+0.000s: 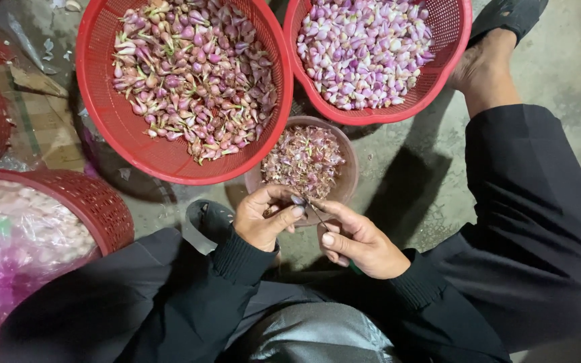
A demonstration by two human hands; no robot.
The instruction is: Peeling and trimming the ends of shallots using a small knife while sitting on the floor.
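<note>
Grey concrete floor [566,60] lies under everything you see, with bare room only at the right, past your black-trousered leg [539,222] and sandalled foot [489,64].

Your left hand [263,218] is closed around a small shallot [297,200] pinched at its fingertips, and your right hand [361,242] is clamped on a thin knife [319,216] whose tip meets that shallot. The two hands sit close together, nearly touching, just over the near rim of a brownish bowl [349,176] heaped with purple peelings.

Space is tight there: the bowl's far rim is tucked under two red baskets. You can count three red mesh baskets in full or part, plus a further red rim at the far left edge. The large round basket [112,114] holds untrimmed shallots with roots and stalks. The scalloped basket [448,67] at upper right holds clean, peeled ones, and its edge runs close to your foot. The third basket [95,202], at your left, nearly touches your left sleeve [189,296] and holds a clear and pink plastic bag [15,242] of pale peeled bulbs.

Flattened brown cardboard [42,121] lies between the far-left rim and the big basket. A dark sandal [206,218] sits just beside your left wrist.
</note>
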